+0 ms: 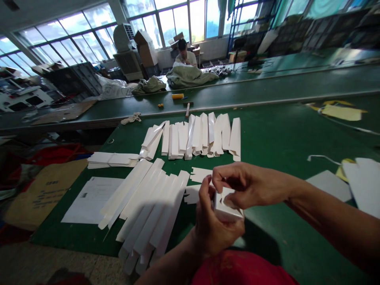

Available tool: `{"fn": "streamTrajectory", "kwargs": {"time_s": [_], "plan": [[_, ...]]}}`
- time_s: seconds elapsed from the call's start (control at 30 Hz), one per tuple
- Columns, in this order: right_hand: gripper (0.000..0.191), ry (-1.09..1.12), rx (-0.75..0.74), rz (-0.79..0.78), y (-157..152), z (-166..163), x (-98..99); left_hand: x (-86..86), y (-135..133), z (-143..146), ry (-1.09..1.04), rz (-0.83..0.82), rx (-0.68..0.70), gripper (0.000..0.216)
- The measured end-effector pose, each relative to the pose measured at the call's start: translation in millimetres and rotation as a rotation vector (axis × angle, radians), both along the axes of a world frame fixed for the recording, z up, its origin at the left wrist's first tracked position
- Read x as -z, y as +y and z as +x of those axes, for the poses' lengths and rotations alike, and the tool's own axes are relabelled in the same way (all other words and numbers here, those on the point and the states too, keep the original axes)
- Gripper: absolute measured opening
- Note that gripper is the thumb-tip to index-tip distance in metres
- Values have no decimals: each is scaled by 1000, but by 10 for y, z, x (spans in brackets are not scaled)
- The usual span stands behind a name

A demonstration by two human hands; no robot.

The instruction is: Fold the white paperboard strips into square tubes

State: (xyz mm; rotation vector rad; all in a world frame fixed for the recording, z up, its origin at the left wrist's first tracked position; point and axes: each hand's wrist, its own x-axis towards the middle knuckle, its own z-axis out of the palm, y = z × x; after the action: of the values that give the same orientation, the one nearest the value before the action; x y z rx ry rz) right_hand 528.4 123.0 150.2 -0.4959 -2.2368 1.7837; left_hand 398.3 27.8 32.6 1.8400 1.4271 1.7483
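Note:
A small white cardboard box (227, 213) is held close in front of me, one end turned up toward the camera. My left hand (212, 225) wraps round its side and underside. At the upper end, the bent fingers and thumb of my right hand (242, 184) press on the end flaps. Part of the box is hidden by my fingers. Flat white cut cardboard pieces (200, 174) lie on the green table just beyond my left hand. Long folded white boxes (157, 209) are spread to the left of it.
A row of white boxes (204, 134) lies farther back. Also on the table are a printed sheet (92, 200), a banded cardboard stack (114, 159), a glove (131, 118) and a hammer (188, 109). White sheets (365, 182) lie right. Another person (186, 57) sits behind the far bench.

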Motion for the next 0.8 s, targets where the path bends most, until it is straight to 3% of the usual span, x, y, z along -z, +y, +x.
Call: {"fn": "streamTrajectory", "kwargs": {"time_s": [0.17, 0.27, 0.47, 0.7, 0.8], "plan": [[27, -219, 62, 397, -111, -35, -294, -18, 72, -27, 14, 116, 42, 98], [26, -236, 73, 511, -150, -36, -374, -1, 89, -28, 28, 142, 22, 99], [17, -201, 20, 408, -103, -2, -376, -21, 76, -40, 31, 26, 14, 104], [27, -195, -82, 681, -58, -17, -443, 65, 87, -89, 23, 0, 40, 104], [17, -228, -52, 502, -21, -13, -438, 12, 89, -103, 64, 33, 34, 106]]}}
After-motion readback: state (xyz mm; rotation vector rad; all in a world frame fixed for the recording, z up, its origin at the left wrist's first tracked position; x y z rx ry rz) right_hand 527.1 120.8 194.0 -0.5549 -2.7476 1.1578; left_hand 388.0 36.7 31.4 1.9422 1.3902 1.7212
